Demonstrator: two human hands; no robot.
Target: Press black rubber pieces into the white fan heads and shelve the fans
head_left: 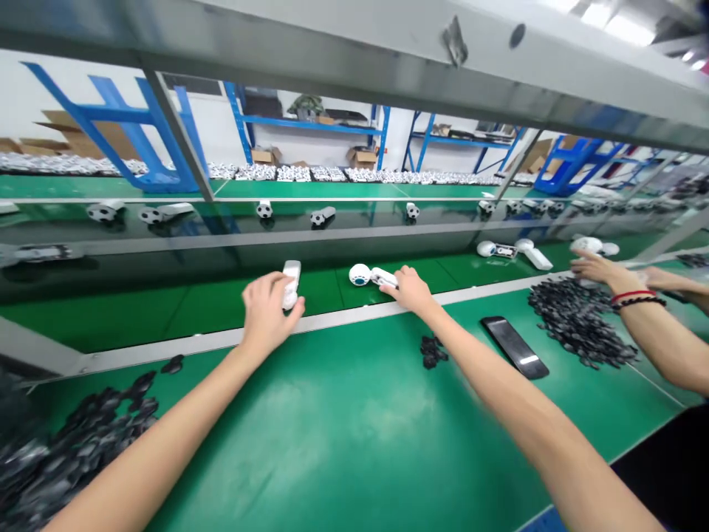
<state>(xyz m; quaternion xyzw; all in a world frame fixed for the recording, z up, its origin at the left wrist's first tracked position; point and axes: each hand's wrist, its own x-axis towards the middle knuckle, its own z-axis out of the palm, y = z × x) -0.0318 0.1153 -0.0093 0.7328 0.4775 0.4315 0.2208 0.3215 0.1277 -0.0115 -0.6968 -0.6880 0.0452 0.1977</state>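
My left hand is at a white handheld piece on the green strip beyond the pale rail, its fingers curved and apart around the near end. Whether it grips the piece is hard to tell. Further right, my right hand has its thumb and fingers closed on the handle end of a second white device. That device's round head, with a dark blue-green pattern, points left.
Black small parts lie in piles at left and right. A black phone rests on the green table. Another person's hand reaches in at right. Football-patterned devices line the belt behind; a metal beam crosses above.
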